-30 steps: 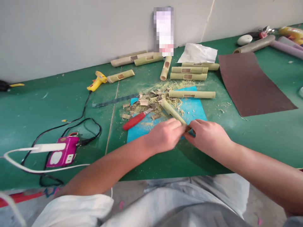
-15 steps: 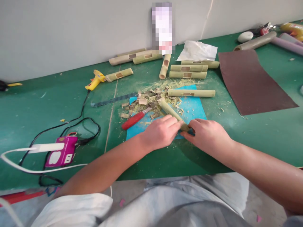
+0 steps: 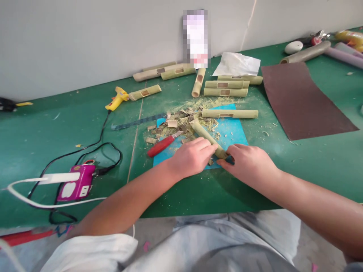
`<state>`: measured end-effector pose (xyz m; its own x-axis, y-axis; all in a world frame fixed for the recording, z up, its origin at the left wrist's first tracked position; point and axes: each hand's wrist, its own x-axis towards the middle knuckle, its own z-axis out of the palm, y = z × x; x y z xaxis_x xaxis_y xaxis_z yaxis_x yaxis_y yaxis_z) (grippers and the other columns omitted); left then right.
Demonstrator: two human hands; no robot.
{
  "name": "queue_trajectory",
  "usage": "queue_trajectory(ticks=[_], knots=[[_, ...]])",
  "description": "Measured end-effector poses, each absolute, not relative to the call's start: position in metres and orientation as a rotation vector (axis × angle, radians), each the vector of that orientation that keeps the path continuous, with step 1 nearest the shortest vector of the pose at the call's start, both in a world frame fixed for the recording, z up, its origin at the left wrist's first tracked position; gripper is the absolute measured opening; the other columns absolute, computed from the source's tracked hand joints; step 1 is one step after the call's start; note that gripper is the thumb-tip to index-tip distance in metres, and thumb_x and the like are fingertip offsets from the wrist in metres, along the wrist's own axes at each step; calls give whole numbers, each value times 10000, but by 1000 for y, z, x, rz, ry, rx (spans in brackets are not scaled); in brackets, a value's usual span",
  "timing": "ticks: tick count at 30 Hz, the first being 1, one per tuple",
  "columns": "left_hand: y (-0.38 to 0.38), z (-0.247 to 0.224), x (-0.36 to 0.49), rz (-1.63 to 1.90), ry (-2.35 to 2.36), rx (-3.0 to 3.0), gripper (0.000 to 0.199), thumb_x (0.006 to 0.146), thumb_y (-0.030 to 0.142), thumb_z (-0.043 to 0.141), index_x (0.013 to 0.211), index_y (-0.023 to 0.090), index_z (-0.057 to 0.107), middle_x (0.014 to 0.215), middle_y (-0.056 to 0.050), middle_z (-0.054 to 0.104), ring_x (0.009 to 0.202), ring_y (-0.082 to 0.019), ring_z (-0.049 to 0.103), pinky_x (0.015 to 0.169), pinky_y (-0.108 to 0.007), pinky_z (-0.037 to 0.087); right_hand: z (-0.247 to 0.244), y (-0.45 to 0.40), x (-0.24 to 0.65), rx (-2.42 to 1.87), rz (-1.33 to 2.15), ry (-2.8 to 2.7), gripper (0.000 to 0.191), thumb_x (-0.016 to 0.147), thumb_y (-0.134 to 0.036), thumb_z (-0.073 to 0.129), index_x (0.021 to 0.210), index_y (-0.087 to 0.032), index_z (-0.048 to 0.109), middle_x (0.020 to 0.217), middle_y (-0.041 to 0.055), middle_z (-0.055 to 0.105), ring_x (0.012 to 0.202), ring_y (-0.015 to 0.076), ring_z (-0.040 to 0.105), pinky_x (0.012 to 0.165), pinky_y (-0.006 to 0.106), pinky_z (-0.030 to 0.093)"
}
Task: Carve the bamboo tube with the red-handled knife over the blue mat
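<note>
A pale green bamboo tube lies slanted over the blue sheet, its far end among shavings and chips. My left hand is closed round the tube's near part. At its near end my right hand pinches with thumb and fingers; what exactly sits between them is too small to tell. Left of the tube rests a red-handled knife, blade toward the chips. Another bamboo tube with a cut notch lies across the sheet's far part.
Several notched tubes lie further back, near a white paper. A yellow glue gun and a purple power socket with cables are at the left. Brown sandpaper lies at the right, and a phone-like blurred object leans on the wall.
The whole view has shifted slightly, so things sit a little lower. Both hands stay at the near part of the tube, and a small chip now shows below it.
</note>
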<state>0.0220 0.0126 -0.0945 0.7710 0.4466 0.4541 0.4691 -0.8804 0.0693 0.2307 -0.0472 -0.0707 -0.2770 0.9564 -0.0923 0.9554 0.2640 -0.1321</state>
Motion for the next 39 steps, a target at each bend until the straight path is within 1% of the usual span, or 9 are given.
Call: queue_trajectory(ticks=[2,5,10,14,19,23,28,32,39], knots=[[16,-95,19,-721,-815,-2873,247,995,171,429,1023,120,669,793,-66,659,768,-160,609,698,-282,524,-72,-47,231,-1896,254,-2494,301,872,-433,579,730,-171,627,692,45,650,577,149,553,523,289,222],[24,-97,13,-781,-1025,-2712,278,998,179,430,910,105,682,729,-66,630,712,-162,594,665,-293,511,-72,-48,230,-1906,255,-2495,312,882,-442,569,752,-166,632,712,49,657,592,157,562,529,292,222],[15,-99,18,-735,-807,-2901,244,994,180,441,1049,115,670,803,-64,671,758,-151,619,686,-275,528,-70,-49,230,-1894,274,-2514,300,887,-436,562,779,-165,632,734,49,655,615,159,570,530,292,220],[23,-100,13,-846,-960,-2810,226,989,181,467,1015,112,680,827,-73,691,775,-157,639,732,-289,544,-70,-50,230,-1884,240,-2487,287,879,-447,583,826,-170,636,783,38,659,625,154,576,524,288,225],[39,-100,2,-937,-1059,-2690,187,962,160,511,995,114,689,863,-79,714,779,-157,657,731,-283,544,-75,-50,233,-1722,99,-2419,382,863,-544,592,842,-168,659,785,40,645,620,163,581,513,291,277],[38,-96,1,-921,-1065,-2611,195,958,175,510,998,141,698,849,-68,717,767,-159,659,712,-280,535,-78,-49,236,-1487,29,-2374,305,928,-424,539,913,-164,697,854,64,650,671,167,600,566,296,374],[39,-88,-4,-984,-1095,-2519,177,939,176,538,973,146,709,847,-64,722,761,-160,659,708,-274,541,-78,-48,236,-1276,110,-2395,219,943,-284,527,946,-174,716,918,79,656,762,182,624,671,313,461],[41,-86,-6,-1004,-1089,-2499,160,925,168,554,951,139,709,837,-65,723,752,-164,657,698,-278,545,-78,-48,234,-1221,170,-2422,177,889,-266,610,999,-157,695,958,89,673,825,214,641,710,341,493],[42,-91,-6,-978,-1092,-2544,165,926,165,551,965,143,709,839,-61,721,750,-159,663,696,-269,540,-81,-50,232,-1349,190,-2426,318,833,-311,682,1112,-163,646,936,64,687,800,217,654,690,339,489]])
